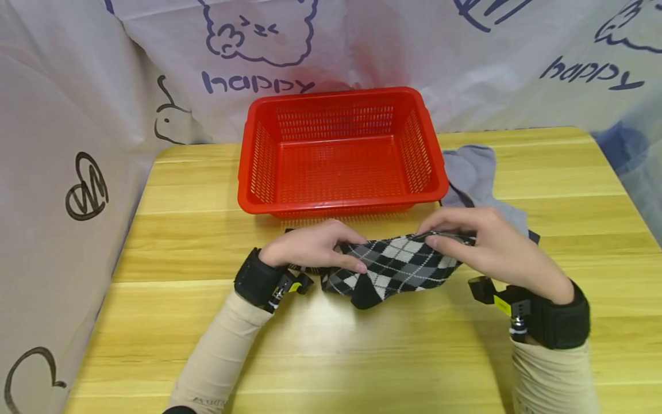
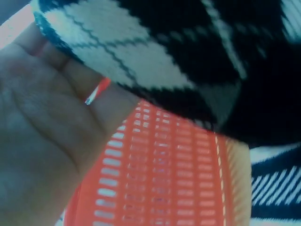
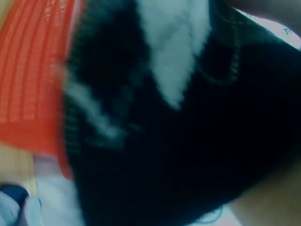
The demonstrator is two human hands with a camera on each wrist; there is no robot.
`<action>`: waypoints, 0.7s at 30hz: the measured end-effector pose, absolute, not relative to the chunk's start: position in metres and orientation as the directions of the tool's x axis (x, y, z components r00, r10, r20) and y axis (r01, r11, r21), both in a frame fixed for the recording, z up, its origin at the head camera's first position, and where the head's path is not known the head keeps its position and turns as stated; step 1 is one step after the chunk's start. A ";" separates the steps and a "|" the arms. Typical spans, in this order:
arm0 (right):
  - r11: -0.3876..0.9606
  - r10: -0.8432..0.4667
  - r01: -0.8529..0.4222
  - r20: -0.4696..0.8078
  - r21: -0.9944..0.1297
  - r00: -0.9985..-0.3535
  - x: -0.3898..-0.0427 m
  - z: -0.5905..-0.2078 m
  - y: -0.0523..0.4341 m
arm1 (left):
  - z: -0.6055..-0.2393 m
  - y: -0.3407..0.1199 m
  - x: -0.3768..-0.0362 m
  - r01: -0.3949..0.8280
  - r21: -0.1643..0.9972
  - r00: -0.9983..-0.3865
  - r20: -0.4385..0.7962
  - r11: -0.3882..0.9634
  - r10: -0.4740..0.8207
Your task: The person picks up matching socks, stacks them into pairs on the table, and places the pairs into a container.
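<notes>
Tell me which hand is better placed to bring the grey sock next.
Right. The right hand is beside the grey sock, which lies right of the basket. The left hand is farther away. Both hold the argyle sock.

Wooden table [image 1: 207,190] (printed cloth [image 1: 72,86] behind)

The head view looks forward and down from the near edge of the table [image 1: 155,356], taking in its whole width. Both wrist views sit very close under the argyle sock [image 2: 188,52] (the right one blurred), facing the far edge; all three share the red basket [image 1: 338,201].
</notes>
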State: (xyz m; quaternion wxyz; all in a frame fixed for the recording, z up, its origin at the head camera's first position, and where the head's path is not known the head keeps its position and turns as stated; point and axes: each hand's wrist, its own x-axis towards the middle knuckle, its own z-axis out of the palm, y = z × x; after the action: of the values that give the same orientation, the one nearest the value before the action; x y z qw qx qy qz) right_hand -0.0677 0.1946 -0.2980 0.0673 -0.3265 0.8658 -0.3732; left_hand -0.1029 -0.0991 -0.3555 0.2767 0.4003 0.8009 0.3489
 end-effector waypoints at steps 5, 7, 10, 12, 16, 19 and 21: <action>0.587 -0.598 -0.473 0.042 -0.657 -0.800 -0.071 -0.299 0.202 | -0.356 -0.102 -0.106 0.492 0.740 -0.558 -0.137 0.459 0.819; 0.585 -0.583 -0.462 0.051 -0.666 -0.811 -0.071 -0.298 0.203 | -0.356 -0.101 -0.105 0.498 0.726 -0.583 -0.126 0.475 0.803; 0.545 -0.563 -0.453 0.093 -0.706 -0.821 -0.068 -0.295 0.199 | -0.354 -0.097 -0.103 0.502 0.725 -0.624 -0.075 0.472 0.778; 0.507 -0.548 -0.432 0.108 -0.746 -0.829 -0.066 -0.294 0.193 | -0.350 -0.094 -0.099 0.495 0.736 -0.666 -0.021 0.462 0.746; 0.417 -0.525 -0.354 0.096 -0.837 -0.846 -0.064 -0.294 0.180 | -0.337 -0.090 -0.091 0.451 0.782 -0.753 0.075 0.430 0.654; 0.334 -0.526 -0.283 0.072 -0.899 -0.848 -0.064 -0.297 0.169 | -0.328 -0.090 -0.085 0.400 0.852 -0.755 0.097 0.338 0.648; 0.279 -0.535 -0.246 0.062 -0.928 -0.843 -0.065 -0.300 0.163 | -0.325 -0.090 -0.082 0.358 0.894 -0.730 0.088 0.270 0.677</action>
State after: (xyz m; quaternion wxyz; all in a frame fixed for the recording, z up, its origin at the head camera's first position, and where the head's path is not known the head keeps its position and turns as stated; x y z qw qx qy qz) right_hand -0.0649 0.1632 -0.2999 0.1322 -0.2475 0.7885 -0.5473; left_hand -0.0824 -0.0902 -0.3246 0.1580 0.3314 0.7809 0.5054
